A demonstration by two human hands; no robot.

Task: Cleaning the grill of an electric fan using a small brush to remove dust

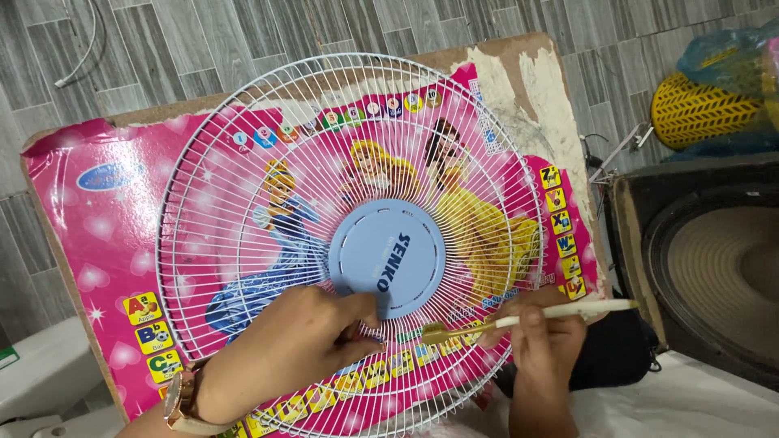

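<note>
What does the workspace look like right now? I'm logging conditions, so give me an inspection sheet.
Surface: pink picture board, top corner torn.
Job's things: white wire fan guard with blue centre cap lies on the board.
Clutter: yellow basket, speaker.
Grippers: left hand presses the guard beside the cap; right hand holds a pale-handled brush against the wires.
Cables: white cord on the floor.
Surroundings: grey tiled floor.

Both arms are bare, with no sleeves showing. The left hand [304, 341] wears a rose-gold wristwatch [182, 403]. The right hand [540, 337] wears nothing.
</note>
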